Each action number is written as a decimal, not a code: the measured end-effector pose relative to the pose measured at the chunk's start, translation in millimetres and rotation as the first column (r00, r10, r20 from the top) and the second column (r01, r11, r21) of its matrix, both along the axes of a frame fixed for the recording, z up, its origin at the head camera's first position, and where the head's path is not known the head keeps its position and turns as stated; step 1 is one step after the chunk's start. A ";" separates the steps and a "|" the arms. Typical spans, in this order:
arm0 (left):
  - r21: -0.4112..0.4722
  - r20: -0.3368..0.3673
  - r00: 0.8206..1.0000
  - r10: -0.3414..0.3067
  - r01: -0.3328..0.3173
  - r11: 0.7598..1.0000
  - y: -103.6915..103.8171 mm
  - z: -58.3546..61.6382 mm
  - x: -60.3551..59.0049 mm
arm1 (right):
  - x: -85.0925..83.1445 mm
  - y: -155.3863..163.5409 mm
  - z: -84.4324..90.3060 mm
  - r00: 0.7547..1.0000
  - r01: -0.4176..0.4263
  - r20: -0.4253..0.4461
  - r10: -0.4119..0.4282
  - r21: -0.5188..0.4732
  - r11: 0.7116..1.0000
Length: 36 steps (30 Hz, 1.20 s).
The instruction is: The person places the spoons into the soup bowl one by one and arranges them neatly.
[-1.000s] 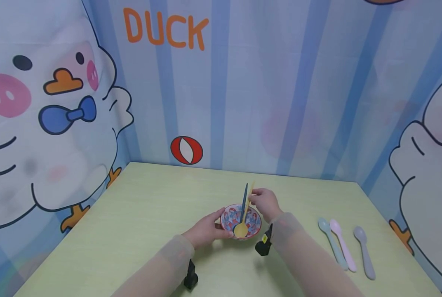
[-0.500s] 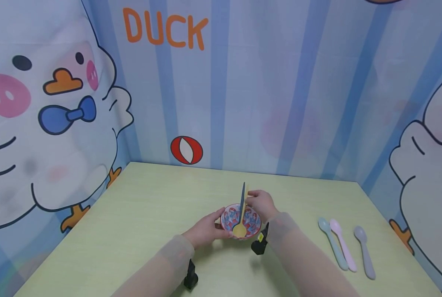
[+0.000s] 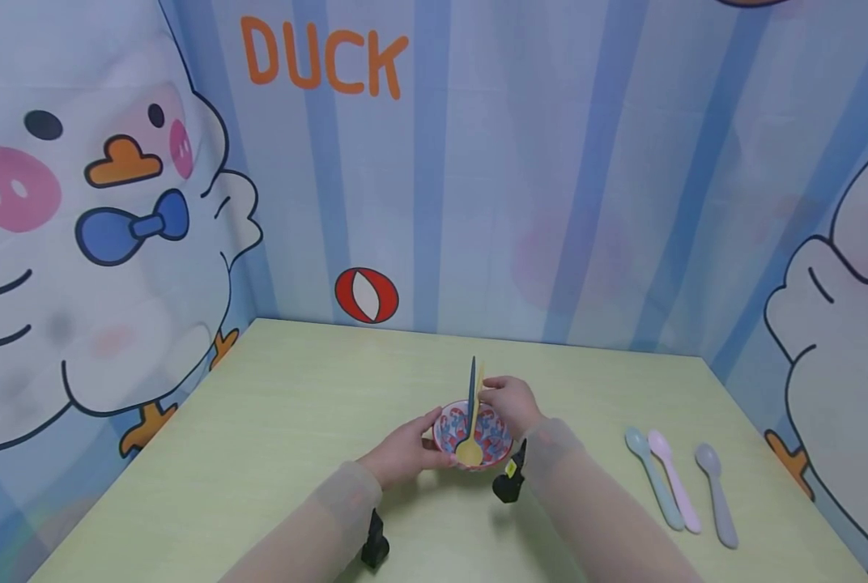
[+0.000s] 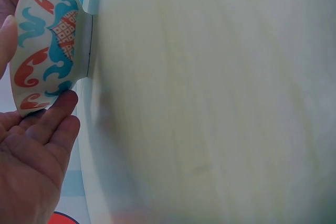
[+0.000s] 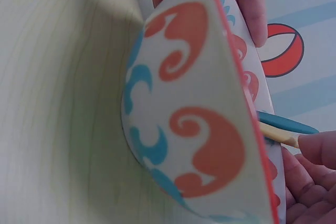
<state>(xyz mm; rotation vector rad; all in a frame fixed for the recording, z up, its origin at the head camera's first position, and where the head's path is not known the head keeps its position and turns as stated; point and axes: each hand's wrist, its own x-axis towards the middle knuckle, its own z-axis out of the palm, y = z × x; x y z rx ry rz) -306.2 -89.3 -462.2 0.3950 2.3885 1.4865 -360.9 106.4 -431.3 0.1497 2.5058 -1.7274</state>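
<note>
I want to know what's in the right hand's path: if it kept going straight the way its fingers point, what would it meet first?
The right hand points leftward at the yellow spoon it pinches; just beyond lies the dark blue spoon, both standing in the bowl. Depth is hard to judge.

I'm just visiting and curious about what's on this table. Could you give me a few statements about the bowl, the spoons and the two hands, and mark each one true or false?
1. The left hand holds the patterned bowl by its side. True.
2. The bowl stands empty. False: a yellow spoon and a dark blue spoon stand in it.
3. The right hand pinches the yellow spoon's handle. True.
4. Three more spoons lie on the table to the right of the bowl. True.
5. The bowl is lifted clear of the table. False: its foot rests on the table.
6. The spoons on the table are all yellow. False: they are pale blue, pink and grey.
</note>
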 end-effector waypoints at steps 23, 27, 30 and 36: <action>0.017 -0.004 1.000 0.003 -0.003 1.000 0.8 -0.2 2.0 | 13.8 45.3 4.6 0.995 0.035 -0.098 -0.031 0.036 0.999; 0.026 0.002 1.000 0.008 -0.008 1.000 1.5 0.0 2.2 | 18.5 57.8 5.8 0.995 0.041 -0.091 -0.037 0.045 0.998; 0.033 0.001 1.000 0.010 -0.010 0.999 1.6 0.1 2.1 | 21.6 67.8 6.0 0.995 0.043 -0.088 -0.037 0.066 0.997; 0.059 0.010 1.000 0.008 -0.009 0.998 1.5 -1.0 1.6 | 28.5 88.2 3.0 0.995 0.055 -0.095 -0.043 0.131 0.990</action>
